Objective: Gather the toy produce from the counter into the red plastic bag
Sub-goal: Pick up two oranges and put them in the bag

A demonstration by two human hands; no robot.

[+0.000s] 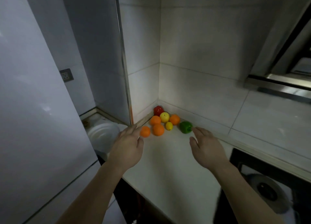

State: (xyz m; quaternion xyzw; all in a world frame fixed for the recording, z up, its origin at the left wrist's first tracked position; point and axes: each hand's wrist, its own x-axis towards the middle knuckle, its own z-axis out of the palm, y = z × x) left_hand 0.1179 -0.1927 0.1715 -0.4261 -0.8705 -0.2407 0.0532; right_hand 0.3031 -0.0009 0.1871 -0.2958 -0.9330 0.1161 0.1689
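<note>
White-tiled kitchen corner, dimly lit, with a pale worktop [168,165] filling the angle. Toy produce bunched on the worktop right in the corner: red pepper [158,109] at 12 o'clock of the bunch, against the wall; big lemon [164,117] touching it at 5 o'clock; small lemon [169,125] just at 5 o'clock of the big one. First orange [155,120] at 9 o'clock of the big lemon, second orange [174,119] at 3 o'clock, third orange [158,129] at 6 o'clock of the first, fourth orange [145,131] outermost at 8 o'clock of the bunch. Green pepper [185,127] slightly apart at 4 o'clock, near the back wall.

Left hand [127,144] palm down over the worktop edge, fingers straight and slightly apart, holding nothing, tips just at 9 o'clock of the fourth orange; contact impossible to tell. Right hand [206,148] likewise flat and empty, fingers straight and close together, thumb spread, tips just at 3 o'clock of the green pepper.

Fridge [33,122] at 9 o'clock of the view, socket [66,75] on the wall behind it, white bowl [102,134] low in the gap beside the worktop. Hood [286,82] at 2 o'clock, hob [269,190] at 4 o'clock.
</note>
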